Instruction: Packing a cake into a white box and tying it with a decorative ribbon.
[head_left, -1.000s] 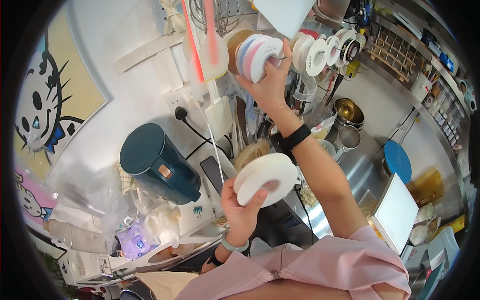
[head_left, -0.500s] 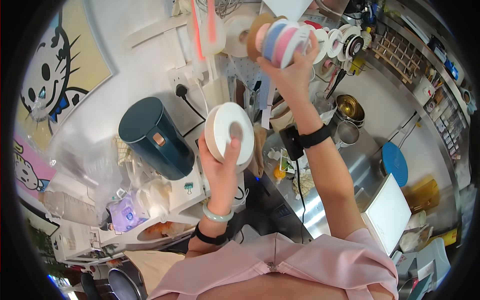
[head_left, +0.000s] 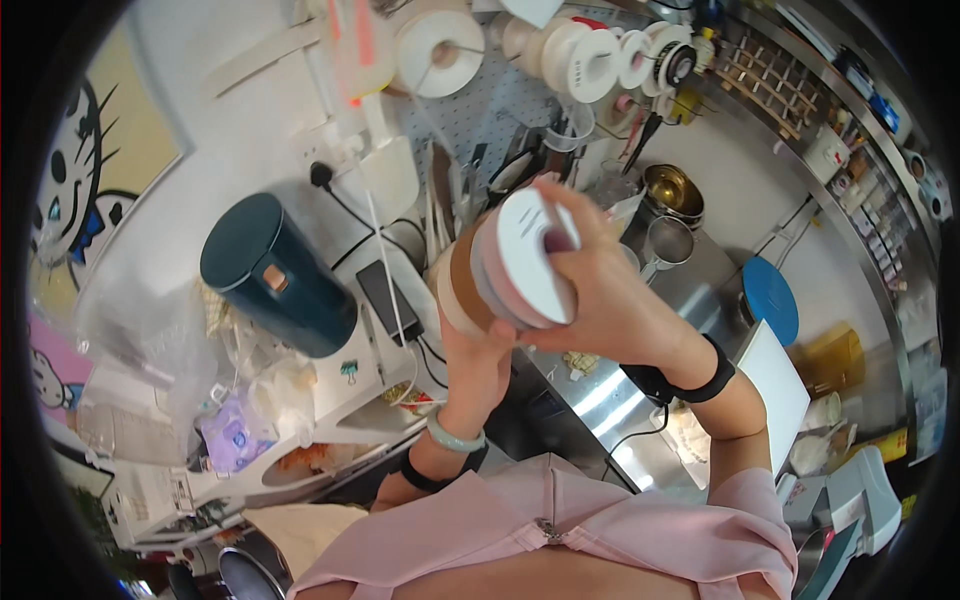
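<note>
In front of my chest, my right hand (head_left: 625,295) grips a stack of ribbon spools (head_left: 530,250), fingers curled over the white end disc and thumb at its centre hole. A brown band and pale pinkish ribbon show along the stack. Closed beneath and behind it, my left hand (head_left: 478,365) holds a wide cream spool (head_left: 450,292) at the stack's left end. The spools press together, though part of the cream one is hidden. More white ribbon spools (head_left: 592,65) hang on hooks on the grey pegboard (head_left: 510,100), beside a large white roll (head_left: 438,55).
A dark teal canister (head_left: 275,270) stands on the white shelf at left, next to a black power brick (head_left: 388,300) with cables. Right, a steel counter (head_left: 600,395) bears metal bowls (head_left: 672,195) and a white box (head_left: 775,395). White and orange-red spatulas (head_left: 390,180) hang above.
My right hand has come down from the pegboard with its ribbon spools, meeting the cream spool in my left hand. My left hand has shifted slightly right.
</note>
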